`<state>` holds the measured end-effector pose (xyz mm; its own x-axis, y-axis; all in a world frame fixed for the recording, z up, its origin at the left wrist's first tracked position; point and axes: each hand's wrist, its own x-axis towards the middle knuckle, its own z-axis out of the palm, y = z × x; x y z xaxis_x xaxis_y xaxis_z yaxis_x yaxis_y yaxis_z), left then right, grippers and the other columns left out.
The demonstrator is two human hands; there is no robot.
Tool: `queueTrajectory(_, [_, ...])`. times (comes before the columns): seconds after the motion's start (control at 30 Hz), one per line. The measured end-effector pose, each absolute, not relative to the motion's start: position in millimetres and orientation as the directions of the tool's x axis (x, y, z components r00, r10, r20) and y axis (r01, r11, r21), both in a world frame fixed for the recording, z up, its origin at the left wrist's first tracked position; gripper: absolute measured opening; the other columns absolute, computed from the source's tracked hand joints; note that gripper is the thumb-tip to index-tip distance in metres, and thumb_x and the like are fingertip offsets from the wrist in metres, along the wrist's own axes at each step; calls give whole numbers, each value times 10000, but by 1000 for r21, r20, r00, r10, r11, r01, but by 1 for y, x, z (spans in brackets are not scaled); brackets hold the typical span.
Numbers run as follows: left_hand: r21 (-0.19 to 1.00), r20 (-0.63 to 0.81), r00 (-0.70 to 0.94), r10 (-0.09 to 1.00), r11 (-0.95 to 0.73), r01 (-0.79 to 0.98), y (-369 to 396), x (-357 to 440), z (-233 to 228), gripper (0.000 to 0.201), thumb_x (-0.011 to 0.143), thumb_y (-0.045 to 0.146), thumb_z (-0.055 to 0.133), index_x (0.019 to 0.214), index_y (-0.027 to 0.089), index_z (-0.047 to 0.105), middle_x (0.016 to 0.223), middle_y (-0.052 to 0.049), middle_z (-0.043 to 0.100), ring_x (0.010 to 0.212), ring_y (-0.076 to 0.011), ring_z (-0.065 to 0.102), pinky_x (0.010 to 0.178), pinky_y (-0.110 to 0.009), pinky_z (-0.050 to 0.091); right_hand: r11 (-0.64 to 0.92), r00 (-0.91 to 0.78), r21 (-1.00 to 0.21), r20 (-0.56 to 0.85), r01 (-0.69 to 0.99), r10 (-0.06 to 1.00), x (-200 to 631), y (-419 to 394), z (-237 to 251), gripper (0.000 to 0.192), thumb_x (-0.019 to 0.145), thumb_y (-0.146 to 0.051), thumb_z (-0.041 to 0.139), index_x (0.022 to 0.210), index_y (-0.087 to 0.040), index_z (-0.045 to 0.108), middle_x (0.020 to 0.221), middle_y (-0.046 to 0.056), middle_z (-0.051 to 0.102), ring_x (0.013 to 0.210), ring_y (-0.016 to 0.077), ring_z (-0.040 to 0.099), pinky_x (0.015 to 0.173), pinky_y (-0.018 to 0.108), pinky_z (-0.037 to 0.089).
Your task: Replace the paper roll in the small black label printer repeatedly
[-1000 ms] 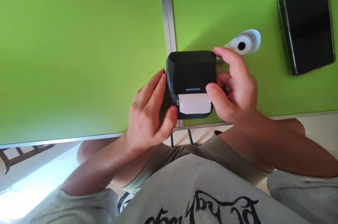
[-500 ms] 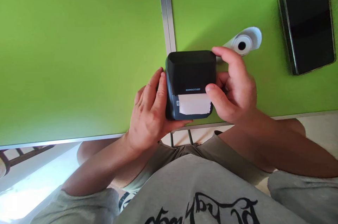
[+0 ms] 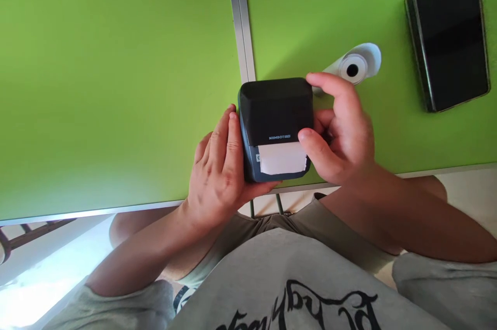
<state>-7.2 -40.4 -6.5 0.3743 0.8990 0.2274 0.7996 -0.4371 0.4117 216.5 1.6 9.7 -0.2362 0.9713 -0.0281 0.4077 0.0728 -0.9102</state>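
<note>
A small dark label printer (image 3: 275, 112) sits at the near edge of the green table (image 3: 116, 86), with a strip of white paper (image 3: 282, 158) sticking out of its front slot. My left hand (image 3: 217, 169) grips the printer's left side and underside. My right hand (image 3: 341, 130) holds its right side, thumb by the paper's right edge and forefinger on the top back corner.
A white paper roll (image 3: 355, 66) lies just behind my right hand. A black phone (image 3: 448, 34) rests at the far right. A metal seam (image 3: 238, 19) splits the green surface. My lap and grey shirt are below the table edge.
My left hand has closed in from beside the printer and now grips its left side and bottom. The printer has shifted slightly left and nearer. My right hand keeps its hold.
</note>
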Motion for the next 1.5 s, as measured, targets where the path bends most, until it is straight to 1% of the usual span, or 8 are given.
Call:
queueTrajectory(0.17, [442,172,364,915,-402,802,-39,-10,-4,1183,817,858,575,1682,217,84,1649,-163,411,1438,-401,530,1074,-510,527,92,-254,-911,-14,401,967,217,1,8,525,968,-421,523,1454,-285,375,555,-84,353,441,73,326,460,253,293])
queueTrajectory(0.43, [370,189,354,916,-400,839,-38,-11,-3,1141,837,886,509,1682,232,110,1649,-135,408,1427,-366,552,1074,-504,532,135,-247,-906,35,401,968,216,2,7,508,972,-428,521,1441,-283,391,547,-86,347,434,66,314,456,249,295])
queueTrajectory(0.63, [334,196,382,903,-428,840,-39,-9,-5,1173,844,882,507,1673,143,127,1615,-215,439,1461,-355,516,1102,-470,498,136,-245,-909,38,393,969,217,1,6,541,928,-336,564,1444,-331,402,548,-84,357,432,68,324,445,248,278])
queueTrajectory(0.83, [344,244,368,897,-435,832,-40,-7,-6,1151,845,866,530,1659,140,162,1548,-220,530,1417,-338,560,1143,-432,444,146,-252,-905,44,401,967,217,2,7,555,911,-325,566,1439,-361,397,544,-86,362,426,76,322,434,255,283])
queueTrajectory(1.0, [367,281,350,894,-437,821,-42,-6,-4,1064,860,793,606,1606,99,300,1468,-244,591,1370,-329,594,1131,-404,449,83,-240,-905,-21,418,971,217,1,9,540,923,-357,543,1436,-329,379,556,-82,355,440,82,322,451,269,308])
queueTrajectory(1.13, [373,276,349,895,-435,820,-43,-8,-4,1065,847,753,666,1627,131,291,1504,-221,575,1363,-340,610,1093,-407,487,110,-248,-916,12,385,969,217,0,6,545,922,-336,561,1435,-323,378,557,-84,354,443,75,335,440,254,275])
queueTrajectory(1.33, [429,263,328,907,-414,803,-42,-8,-6,1091,838,814,614,1665,233,203,1595,-151,487,1376,-321,608,1063,-440,540,126,-286,-959,51,253,957,218,2,0,681,870,-330,623,1472,-302,306,578,-85,390,463,70,369,429,238,257])
queueTrajectory(1.5, [451,251,311,917,-395,801,-40,-6,-6,1017,848,789,633,1618,194,338,1553,-176,529,1310,-296,659,1071,-402,525,97,-272,-952,15,290,962,218,1,2,722,867,-429,617,1479,-259,274,588,-87,379,482,70,362,451,249,241])
